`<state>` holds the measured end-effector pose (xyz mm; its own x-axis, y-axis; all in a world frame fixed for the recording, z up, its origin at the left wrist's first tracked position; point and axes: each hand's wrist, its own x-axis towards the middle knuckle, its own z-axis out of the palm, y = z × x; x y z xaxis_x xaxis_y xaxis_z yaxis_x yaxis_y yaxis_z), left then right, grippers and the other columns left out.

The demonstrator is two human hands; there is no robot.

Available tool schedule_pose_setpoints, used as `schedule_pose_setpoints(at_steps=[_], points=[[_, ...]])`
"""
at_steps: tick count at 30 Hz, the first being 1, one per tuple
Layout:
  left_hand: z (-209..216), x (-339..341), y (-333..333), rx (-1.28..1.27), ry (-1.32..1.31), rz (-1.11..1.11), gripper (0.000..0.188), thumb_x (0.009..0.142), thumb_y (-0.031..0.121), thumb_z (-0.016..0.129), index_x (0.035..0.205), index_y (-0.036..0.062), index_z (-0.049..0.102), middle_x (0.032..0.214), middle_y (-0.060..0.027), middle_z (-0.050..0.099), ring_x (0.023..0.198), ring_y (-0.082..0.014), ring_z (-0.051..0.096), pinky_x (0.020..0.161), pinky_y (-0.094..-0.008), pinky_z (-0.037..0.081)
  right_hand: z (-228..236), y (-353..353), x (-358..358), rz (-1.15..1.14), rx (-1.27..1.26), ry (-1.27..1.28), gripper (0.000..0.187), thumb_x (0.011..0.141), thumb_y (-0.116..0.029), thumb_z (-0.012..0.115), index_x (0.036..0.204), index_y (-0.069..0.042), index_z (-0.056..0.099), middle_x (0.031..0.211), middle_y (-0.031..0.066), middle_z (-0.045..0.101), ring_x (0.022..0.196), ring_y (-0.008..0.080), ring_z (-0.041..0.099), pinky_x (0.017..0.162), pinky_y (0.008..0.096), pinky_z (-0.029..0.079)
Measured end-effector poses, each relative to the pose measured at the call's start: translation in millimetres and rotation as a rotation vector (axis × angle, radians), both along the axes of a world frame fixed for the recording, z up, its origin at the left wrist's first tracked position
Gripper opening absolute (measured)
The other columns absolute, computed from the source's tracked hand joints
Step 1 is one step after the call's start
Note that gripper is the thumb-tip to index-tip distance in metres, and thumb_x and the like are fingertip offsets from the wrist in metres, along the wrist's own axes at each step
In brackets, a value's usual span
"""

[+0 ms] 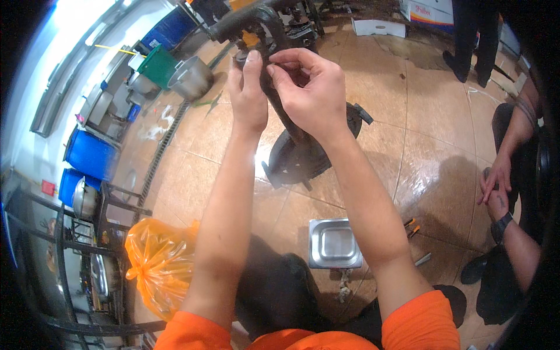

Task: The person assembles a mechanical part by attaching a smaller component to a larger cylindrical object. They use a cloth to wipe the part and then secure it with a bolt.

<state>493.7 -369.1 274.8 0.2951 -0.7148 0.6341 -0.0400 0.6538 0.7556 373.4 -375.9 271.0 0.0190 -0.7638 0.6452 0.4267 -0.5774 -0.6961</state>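
Both my arms reach forward to a dark, greasy metal stand point(289, 119) with a heavy round base point(300, 160) on the floor. My left hand point(249, 99) is raised at the upper part of the stand, thumb upright and fingers bent against the dark metal fitting below its thick pipe. Beside it, my right hand point(312, 90) has its thumb and index finger brought together near the post. Whatever small piece they pinch is too hidden to name. Thick dark pipework point(245, 20) with a yellow part point(249, 39) runs just above my fingertips.
A steel pan point(335, 244) and orange-handled tool point(412, 226) lie on the tiles. An orange bag point(160, 259) is at left near a black rack point(64, 274). Pots point(191, 79) and blue tubs point(90, 154) line the wall. Someone's clasped hands point(496, 189) are at right.
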Motion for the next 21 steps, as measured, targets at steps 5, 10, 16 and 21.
schedule_pose_setpoints(at_steps=[5,10,16,21], points=[[3.8,-11.1,2.3,-0.017,0.017,-0.048,0.018,0.101,0.023,0.051,0.106,0.0070,0.057,0.094,-0.0020,0.062,0.085,-0.0110,0.060,0.075,-0.0265,0.049,4.8,0.4,-3.6,-0.222,-0.119,0.084,0.012,0.080,-0.002,0.068,0.090,0.001,0.071,0.081,0.0160,0.070,0.071,0.0256,0.069,0.064,0.0324,0.054],[1.8,-10.1,4.5,-0.016,0.023,0.012,0.026,0.102,0.022,0.050,0.119,0.0023,0.050,0.105,-0.0037,0.059,0.093,-0.0106,0.055,0.083,-0.0255,0.046,1.7,-5.8,0.5,-0.532,-0.360,0.197,0.009,0.077,0.001,0.067,0.086,-0.001,0.070,0.083,0.0178,0.066,0.072,0.0350,0.065,0.063,0.0386,0.053],[0.8,-9.5,1.4,-0.047,0.022,0.085,0.019,0.101,0.024,0.052,0.109,0.0073,0.055,0.098,-0.0012,0.060,0.088,-0.0096,0.058,0.077,-0.0261,0.049,4.7,-5.6,2.5,-0.421,-0.288,0.129,0.011,0.077,-0.001,0.073,0.087,0.002,0.071,0.078,0.0119,0.070,0.067,0.0198,0.070,0.060,0.0291,0.053],[-3.2,-1.2,-2.2,-0.066,0.025,0.094,0.020,0.102,0.025,0.051,0.110,0.0069,0.055,0.100,-0.0012,0.060,0.090,-0.0100,0.058,0.079,-0.0266,0.049,7.0,-2.5,6.0,-0.239,-0.195,0.062,0.008,0.076,-0.003,0.071,0.082,0.001,0.068,0.076,0.0173,0.067,0.067,0.0303,0.068,0.060,0.0349,0.053]])
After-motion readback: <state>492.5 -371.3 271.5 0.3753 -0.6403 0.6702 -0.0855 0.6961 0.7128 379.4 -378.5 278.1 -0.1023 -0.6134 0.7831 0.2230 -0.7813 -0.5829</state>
